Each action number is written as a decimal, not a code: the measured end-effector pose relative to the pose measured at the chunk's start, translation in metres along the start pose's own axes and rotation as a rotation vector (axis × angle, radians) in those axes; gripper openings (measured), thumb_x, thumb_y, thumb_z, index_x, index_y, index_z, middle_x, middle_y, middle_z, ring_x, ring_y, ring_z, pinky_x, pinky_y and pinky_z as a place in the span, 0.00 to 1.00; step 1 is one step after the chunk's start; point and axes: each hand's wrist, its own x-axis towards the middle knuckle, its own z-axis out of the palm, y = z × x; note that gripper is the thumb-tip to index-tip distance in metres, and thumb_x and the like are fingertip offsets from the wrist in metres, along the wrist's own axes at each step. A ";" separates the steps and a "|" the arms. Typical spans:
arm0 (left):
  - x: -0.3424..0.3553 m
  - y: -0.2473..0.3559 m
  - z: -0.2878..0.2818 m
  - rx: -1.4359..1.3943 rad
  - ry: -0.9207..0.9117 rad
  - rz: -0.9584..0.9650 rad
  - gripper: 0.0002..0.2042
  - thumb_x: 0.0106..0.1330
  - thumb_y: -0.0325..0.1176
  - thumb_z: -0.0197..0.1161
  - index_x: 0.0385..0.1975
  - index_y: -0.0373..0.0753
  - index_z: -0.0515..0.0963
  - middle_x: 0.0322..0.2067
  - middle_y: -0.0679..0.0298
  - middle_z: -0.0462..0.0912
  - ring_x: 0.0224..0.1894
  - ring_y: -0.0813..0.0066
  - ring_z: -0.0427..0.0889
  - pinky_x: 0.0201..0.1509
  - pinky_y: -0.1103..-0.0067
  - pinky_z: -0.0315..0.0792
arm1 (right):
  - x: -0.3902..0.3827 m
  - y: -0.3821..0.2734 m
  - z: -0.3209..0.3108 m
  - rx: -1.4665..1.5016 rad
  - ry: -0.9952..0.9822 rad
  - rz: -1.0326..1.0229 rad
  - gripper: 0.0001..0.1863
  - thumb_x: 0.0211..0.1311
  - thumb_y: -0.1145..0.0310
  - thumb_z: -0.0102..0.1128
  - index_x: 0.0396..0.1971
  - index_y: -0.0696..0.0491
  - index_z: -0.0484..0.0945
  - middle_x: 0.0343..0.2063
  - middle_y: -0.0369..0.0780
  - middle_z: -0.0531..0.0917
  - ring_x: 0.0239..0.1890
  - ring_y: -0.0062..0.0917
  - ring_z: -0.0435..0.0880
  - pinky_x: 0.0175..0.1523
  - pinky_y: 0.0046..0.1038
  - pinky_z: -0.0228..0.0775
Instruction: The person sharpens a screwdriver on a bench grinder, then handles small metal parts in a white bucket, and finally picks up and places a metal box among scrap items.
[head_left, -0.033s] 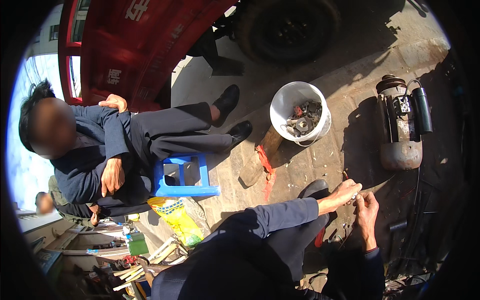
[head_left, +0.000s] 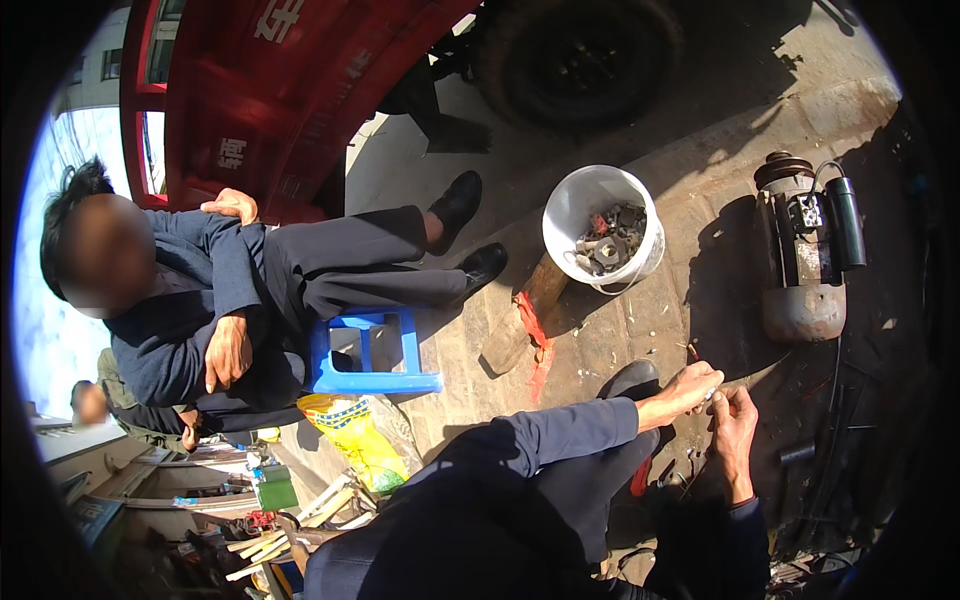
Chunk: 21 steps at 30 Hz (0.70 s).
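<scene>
My left hand (head_left: 686, 392) comes in from the left, its fingers pinched together. Close against it, my right hand (head_left: 736, 428) also has its fingertips drawn together. Between the two sets of fingertips shows a small pale piece (head_left: 710, 394), too small to name; both hands seem to be on it. Under the hands, small tools and parts (head_left: 680, 472) lie on the dark ground beside a red-handled tool (head_left: 641, 476). Beyond my hands to the right stands an electric motor (head_left: 803, 250) with a pulley on its far end and a black cylinder along its side.
A white bucket (head_left: 652, 262) of metal scraps stands ahead, beside a wooden block (head_left: 508, 342) with a red strip (head_left: 536, 335). On the left a person (head_left: 190, 270) sits with crossed arms by a blue stool (head_left: 375, 382). A red vehicle (head_left: 290, 100) and dark wheel (head_left: 580, 65) are behind.
The whole view has shifted very slightly. Both hands stay together at the small pale piece, with hardly any movement of the fingers.
</scene>
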 end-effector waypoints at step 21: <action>0.033 -0.026 0.017 1.204 0.025 0.692 0.12 0.70 0.27 0.63 0.51 0.38 0.84 0.47 0.51 0.83 0.51 0.53 0.82 0.57 0.63 0.76 | -0.005 0.002 -0.049 0.310 0.261 0.292 0.13 0.72 0.63 0.63 0.35 0.60 0.81 0.22 0.35 0.82 0.19 0.17 0.78 0.25 0.24 0.71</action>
